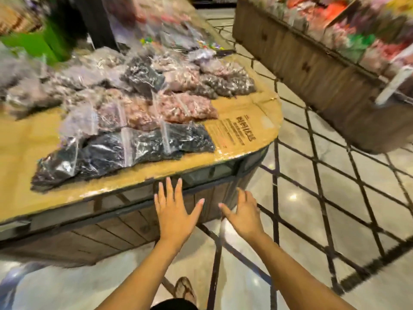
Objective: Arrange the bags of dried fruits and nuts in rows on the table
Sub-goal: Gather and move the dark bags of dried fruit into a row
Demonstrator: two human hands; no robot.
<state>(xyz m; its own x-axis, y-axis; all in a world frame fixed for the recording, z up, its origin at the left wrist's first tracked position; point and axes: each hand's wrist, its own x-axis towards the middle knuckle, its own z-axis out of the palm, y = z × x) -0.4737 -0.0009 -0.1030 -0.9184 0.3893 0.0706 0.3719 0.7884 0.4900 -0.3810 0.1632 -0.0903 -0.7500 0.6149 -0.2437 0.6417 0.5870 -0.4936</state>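
Note:
Clear zip bags of dried fruits and nuts lie in rough rows on the cardboard-covered table (245, 121). A row of dark fruit bags (138, 146) is nearest the front edge. Behind it lie pinkish-brown nut bags (185, 107), then more dark and pale bags (225, 83). My left hand (175, 211) is spread with straight fingers just below the table's front edge, holding nothing. To its right, my right hand (243, 212) hovers over the floor, fingers relaxed and empty. Both hands are off the bags.
A second wooden display stand (312, 63) with colourful packets stands at the right across a tiled aisle (312, 198). A green object (33, 43) sits at the back left. My sandalled foot (185, 289) shows on the floor below. The view is motion-blurred.

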